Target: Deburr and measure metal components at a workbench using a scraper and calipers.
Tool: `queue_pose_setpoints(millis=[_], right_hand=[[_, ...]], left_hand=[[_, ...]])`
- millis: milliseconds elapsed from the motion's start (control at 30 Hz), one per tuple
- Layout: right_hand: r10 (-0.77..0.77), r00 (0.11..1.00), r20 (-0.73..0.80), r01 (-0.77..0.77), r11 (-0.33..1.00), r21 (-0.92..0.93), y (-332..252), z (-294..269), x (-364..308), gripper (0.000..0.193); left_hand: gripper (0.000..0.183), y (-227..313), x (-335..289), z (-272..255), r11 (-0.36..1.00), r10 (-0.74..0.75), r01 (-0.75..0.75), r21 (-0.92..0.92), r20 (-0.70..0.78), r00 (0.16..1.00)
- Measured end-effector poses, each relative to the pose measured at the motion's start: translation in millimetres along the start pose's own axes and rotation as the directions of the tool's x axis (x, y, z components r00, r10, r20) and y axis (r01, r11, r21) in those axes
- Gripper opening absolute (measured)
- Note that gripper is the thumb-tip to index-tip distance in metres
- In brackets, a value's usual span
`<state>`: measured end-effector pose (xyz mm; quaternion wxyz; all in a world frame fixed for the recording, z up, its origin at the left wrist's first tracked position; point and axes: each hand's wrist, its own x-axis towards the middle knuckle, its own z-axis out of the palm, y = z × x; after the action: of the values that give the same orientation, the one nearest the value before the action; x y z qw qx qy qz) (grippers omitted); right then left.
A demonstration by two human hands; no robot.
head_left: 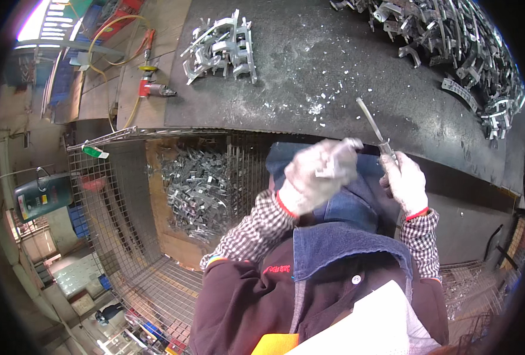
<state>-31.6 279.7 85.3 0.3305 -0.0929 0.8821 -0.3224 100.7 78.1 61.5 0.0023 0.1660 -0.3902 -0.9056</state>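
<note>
The left hand (321, 177), in a white glove, is raised in front of the body, over the blue apron (348, 210). Its forearm enters from the lower left and slants up and to the right, with the elbow set outward and the checked sleeve (245, 231) ending near the wrist. The fingers are closed around a metal part (336, 160), which projects at the fingertip side. Motion blur hides the exact finger placement and the outline of the part.

The right hand (406, 180), also gloved, is positioned to the right of the left hand and apart from it. Its forearm rises steeply from below, leaning slightly left. The fingers are clamped around the handle of a tool (369, 118). The slim shaft extends up and left from the grip, with its tip over the near side of the bench (286, 26). The shaft and the part are apart.

On the bench, a small stack (221, 50) of metal pieces is located at the left and a large heap (452, 50) at the far right. Pale chips (316, 109) are scattered between them.
</note>
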Motion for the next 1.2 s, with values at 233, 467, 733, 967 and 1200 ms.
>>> queue_pose_setpoints(millis=[233, 467, 733, 967, 1200], right_hand=[[-0.221, 0.971, 0.091, 0.239, 0.874, -0.422, 3, 31, -13, 0.047], [-0.168, 0.979, 0.117, 0.203, 0.866, -0.456, 1, 24, -18, 0.046], [-0.301, 0.948, 0.101, 0.313, 0.831, -0.461, 1, 25, -12, 0.044], [-0.271, 0.961, 0.056, 0.263, 0.834, -0.486, -2, 36, -14, 0.046], [-0.304, 0.953, 0.001, 0.261, 0.816, -0.515, 5, 43, -10, 0.04]], left_hand=[[0.023, 7, 28, -28, -0.085, 0.483, -0.152, 0.985, 0.174, 0.858], [0.024, 15, 28, -18, -0.004, 0.406, -0.049, 0.999, 0.046, 0.913], [0.029, 22, 26, -9, 0.038, 0.407, -0.026, 0.999, 0.009, 0.914], [0.028, 16, 26, -19, 0.033, 0.401, -0.037, 0.999, 0.02, 0.916], [0.024, 9, 28, -17, 0.074, 0.435, -0.039, 0.996, 0.002, 0.9]])
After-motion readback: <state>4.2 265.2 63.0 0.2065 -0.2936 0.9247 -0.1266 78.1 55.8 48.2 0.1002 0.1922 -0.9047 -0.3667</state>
